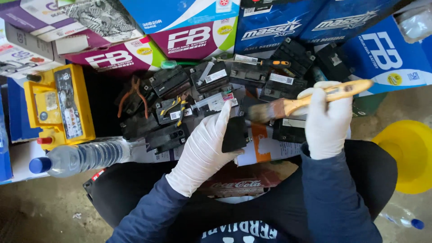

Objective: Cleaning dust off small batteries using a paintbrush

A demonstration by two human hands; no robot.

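A battery shop or repair workshop, worked at floor level: stacked battery cartons (189, 40) in purple, blue and white line the back, a heap of small black batteries (211, 76) lies before them, a yellow battery (58, 105) stands at the side, with pliers (135, 92) and a screwdriver (265, 63) on the bare concrete floor (40, 211)

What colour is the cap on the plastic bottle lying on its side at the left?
Blue: the bottle cap shows clearly in the head view.

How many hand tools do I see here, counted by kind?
Paintbrush, held in the right hand: 1
Pliers with orange handles: 1
Screwdrivers, one with a black and orange handle, one with a green handle: 2
Total: 4
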